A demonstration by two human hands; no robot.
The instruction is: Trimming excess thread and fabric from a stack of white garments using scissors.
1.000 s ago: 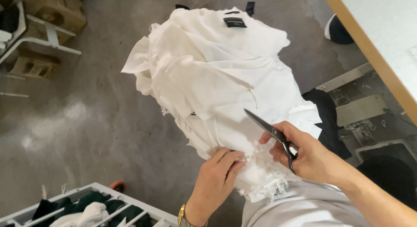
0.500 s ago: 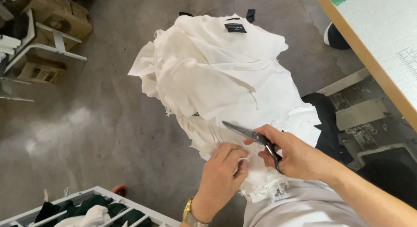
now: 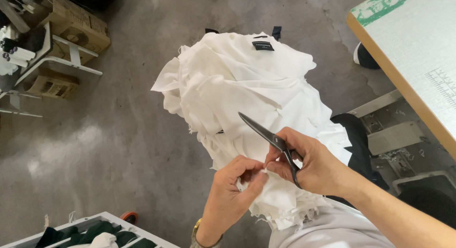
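Looking from your left, cardboard boxes (image 3: 71,24) sit on a white rack (image 3: 61,55) at the top corner, above bare concrete floor (image 3: 95,148). At the bottom edge a white bin (image 3: 90,222) holds dark green and white garments. Your left hand (image 3: 232,193) comes up from below, fingers curled and thumb pinched against the near edge of the cloth pile (image 3: 247,91), gripping a small fold of it. The pile is a heap of white cut pieces lying across your lap, with a black label (image 3: 262,45) on the top piece at its far end and frayed edges hanging at the near end. Your right hand (image 3: 311,165) meets the left at that same fold, fingertips touching the cloth, while it holds scissors (image 3: 270,138) by the handles. The blades are closed and point up and left over the pile, cutting nothing. Further right stands a table (image 3: 413,58) with a wooden edge, a dark shoe (image 3: 365,55) beside it on the floor.
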